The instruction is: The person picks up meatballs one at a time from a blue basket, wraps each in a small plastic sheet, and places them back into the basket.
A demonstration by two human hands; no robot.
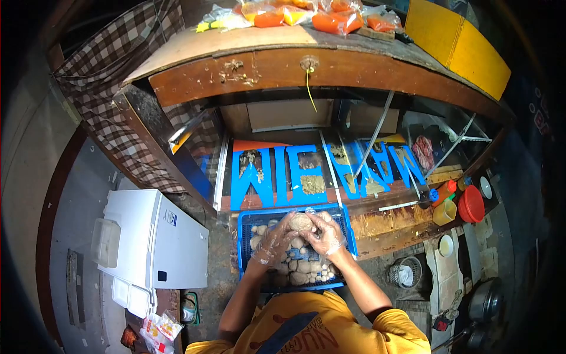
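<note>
Both of my hands wear clear plastic gloves and meet over a blue plastic crate (pixel 348 236). Between them is a large, round, greyish-beige meatball (pixel 301 222). My left hand (pixel 276 242) is curled against its left side, and my right hand (pixel 328 237) closes on it from the right. Beneath, the crate holds many meatballs (pixel 300 277) of mixed sizes, big ones among small ones. My hands and forearms hide part of the crate's contents.
A glass-fronted wooden cart with blue lettering (pixel 277 177) stands right behind the crate. To the left is a white chest freezer (pixel 156 236). On the right are a red container (pixel 471 204), a yellow cup (pixel 444 212) and a wire basket (pixel 405 276). Bagged sauces (pixel 337 21) lie on top.
</note>
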